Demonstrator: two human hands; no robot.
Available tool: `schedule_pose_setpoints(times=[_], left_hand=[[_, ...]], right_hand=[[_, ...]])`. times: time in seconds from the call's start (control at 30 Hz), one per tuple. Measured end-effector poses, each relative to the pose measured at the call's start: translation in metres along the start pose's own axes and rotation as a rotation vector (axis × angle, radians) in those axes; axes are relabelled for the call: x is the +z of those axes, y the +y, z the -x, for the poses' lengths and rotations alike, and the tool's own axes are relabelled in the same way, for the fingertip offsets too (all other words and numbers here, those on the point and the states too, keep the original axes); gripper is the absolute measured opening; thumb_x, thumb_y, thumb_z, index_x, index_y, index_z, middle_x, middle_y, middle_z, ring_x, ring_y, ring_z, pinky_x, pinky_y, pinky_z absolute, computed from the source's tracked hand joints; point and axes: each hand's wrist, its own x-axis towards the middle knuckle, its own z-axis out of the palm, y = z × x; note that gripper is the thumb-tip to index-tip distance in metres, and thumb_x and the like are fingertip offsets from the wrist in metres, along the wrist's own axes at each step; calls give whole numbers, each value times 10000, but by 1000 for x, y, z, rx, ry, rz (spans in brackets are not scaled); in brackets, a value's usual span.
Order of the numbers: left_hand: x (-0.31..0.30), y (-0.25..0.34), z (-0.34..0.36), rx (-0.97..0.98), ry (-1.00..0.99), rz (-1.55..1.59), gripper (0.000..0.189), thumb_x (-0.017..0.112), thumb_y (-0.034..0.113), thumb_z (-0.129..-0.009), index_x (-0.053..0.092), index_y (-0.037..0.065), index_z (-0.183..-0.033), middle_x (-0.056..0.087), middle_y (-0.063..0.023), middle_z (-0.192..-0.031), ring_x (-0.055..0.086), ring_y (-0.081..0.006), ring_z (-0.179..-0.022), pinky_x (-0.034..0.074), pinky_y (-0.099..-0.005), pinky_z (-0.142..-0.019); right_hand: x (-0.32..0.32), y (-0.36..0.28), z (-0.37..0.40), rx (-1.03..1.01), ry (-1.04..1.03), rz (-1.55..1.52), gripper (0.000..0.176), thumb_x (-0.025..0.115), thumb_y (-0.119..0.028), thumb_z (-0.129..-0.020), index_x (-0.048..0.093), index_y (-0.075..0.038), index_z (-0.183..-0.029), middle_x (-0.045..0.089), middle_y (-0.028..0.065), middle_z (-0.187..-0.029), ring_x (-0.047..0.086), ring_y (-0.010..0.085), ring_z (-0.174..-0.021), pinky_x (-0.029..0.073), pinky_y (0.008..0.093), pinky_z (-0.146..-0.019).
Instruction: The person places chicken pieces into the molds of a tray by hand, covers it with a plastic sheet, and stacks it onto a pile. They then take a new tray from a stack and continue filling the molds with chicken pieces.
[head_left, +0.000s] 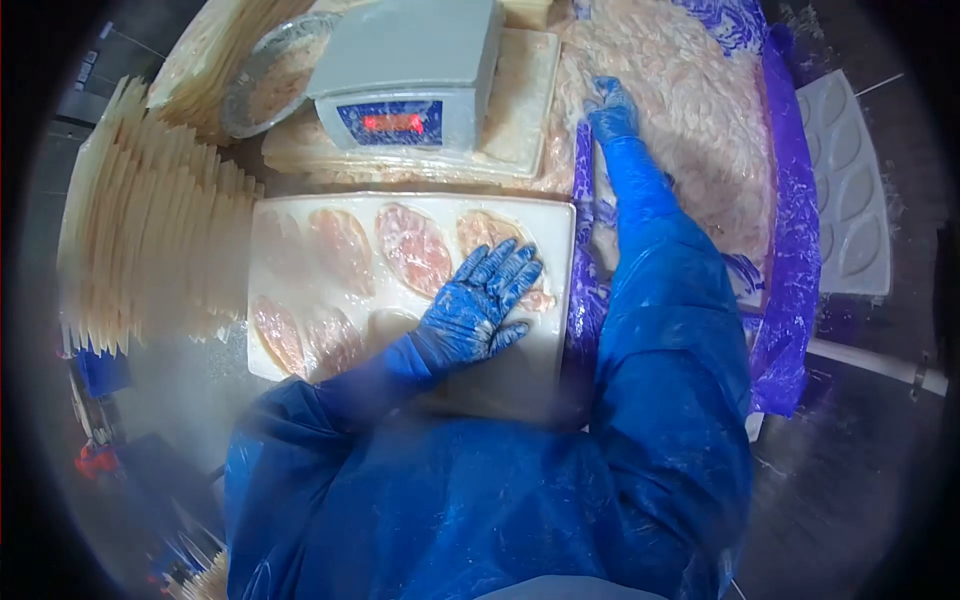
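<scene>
Several meat pieces (415,245) lie in a white tray (552,335). Left hand (468,315): open, fingers spread, at the far-right piece. Right hand (613,110): fingers bent, at the meat pile (700,120); whether it grips cannot be told.

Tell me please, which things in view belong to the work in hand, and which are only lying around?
Seemingly in use:
left hand, at the white tray
meat pieces
right hand, at the meat heap

Probably lying around:
bowl
upright stack
far-right moulded tray

Unclear:
lit-display device
</scene>
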Motion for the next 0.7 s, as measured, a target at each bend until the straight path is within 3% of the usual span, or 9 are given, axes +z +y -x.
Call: schedule_pose_setpoints(times=[0.07,0.2,0.33,0.4,0.47,0.53,0.6,0.63,0.7], left_hand=[[-1,0,1,15,5,-9,713,598,393,-935,369,38,-1509,315,-188,-1585,246,-379,-1488,176,-516,-1211],[-1,0,2,16,35,14,699,592,386,-939,373,47,-1509,315,-183,-1585,251,-374,-1487,178,-513,-1212],[3,-3,6,43,102,36,697,599,383,-938,375,49,-1509,319,-187,-1580,262,-372,-1483,190,-513,-1209],[6,-4,8,52,143,66,695,629,355,-931,380,53,-1506,340,-189,-1568,282,-366,-1476,195,-510,-1207],[10,-8,11,68,206,163,661,656,279,-928,400,57,-1496,355,-189,-1563,290,-364,-1474,205,-502,-1203],[11,-18,14,101,228,192,605,655,226,-944,431,65,-1483,362,-175,-1569,313,-339,-1472,242,-473,-1193],[9,-28,22,74,478,617,536,622,221,-973,468,67,-1463,350,-151,-1584,332,-311,-1467,279,-440,-1180],[0,-28,29,58,546,706,499,605,207,-984,490,65,-1447,376,-147,-1570,349,-301,-1457,288,-423,-1176],[-20,-33,45,21,654,670,432,572,165,-999,530,58,-1414,443,-146,-1526,377,-290,-1439,305,-405,-1169]], right_hand=[[-9,-33,-3,303,-146,277,282,716,-118,-818,665,-61,-1090,710,118,-968,675,235,-926,525,375,-834],[-16,20,-2,152,-154,172,217,661,-195,-897,669,-52,-1060,695,103,-908,658,186,-875,515,344,-776],[-74,-20,13,36,-193,144,227,635,-231,-933,671,-61,-1079,664,57,-907,627,162,-866,501,317,-802],[-113,-122,28,257,-204,-331,216,636,-251,-952,672,-65,-1055,627,28,-920,598,132,-863,485,286,-802],[-144,-193,47,336,-290,-439,208,635,-250,-957,667,-65,-1046,623,24,-926,594,121,-861,481,271,-785],[-158,-218,76,428,-365,-556,202,635,-250,-961,661,-65,-1038,618,20,-932,591,111,-860,477,256,-767],[-162,-225,108,767,-415,-1375,128,655,-171,-931,652,-62,-998,657,63,-851,622,121,-707,515,254,-666],[-163,-238,114,783,-403,-1376,128,655,-171,-931,652,-62,-998,657,63,-851,622,121,-707,515,254,-666],[-167,-266,120,488,-1045,-946,88,657,-142,-924,638,-75,-978,639,53,-834,625,115,-724,505,246,-657]])
